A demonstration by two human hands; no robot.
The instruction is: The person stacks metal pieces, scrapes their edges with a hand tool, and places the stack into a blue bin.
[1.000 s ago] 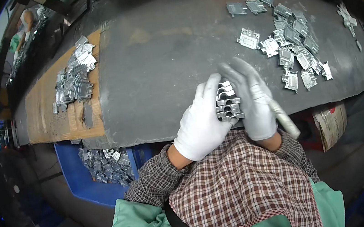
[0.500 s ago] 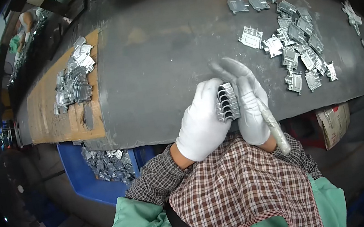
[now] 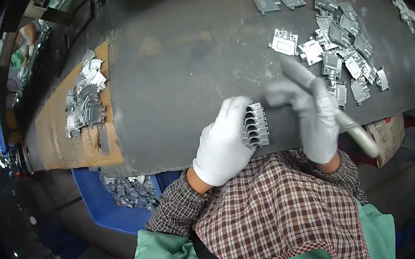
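My left hand [image 3: 224, 143], in a white glove, is closed round a stack of several grey metal castings [image 3: 256, 125] near the front edge of the work surface. Their curved notches line up in a row along the stack. To its right, apart from the stack, my gloved right hand [image 3: 319, 125] grips what looks like a flat file [image 3: 359, 135]. The file's pale handle points down towards me, and its grey blade angles up and left. Motion blurs the blade and some right-hand fingers.
Loose metal castings [image 3: 340, 41] lie at the right of the dark work surface [image 3: 175, 81]. Another pile [image 3: 84, 106] sits on cardboard [image 3: 50, 126] at the left. Below is a blue bin [image 3: 91, 202] of castings; a carton [image 3: 389, 137] stands at the right.
My right hand has moved right, away from the stack, and the file has swung out with it. My left hand still holds the castings, slightly further left and lower.
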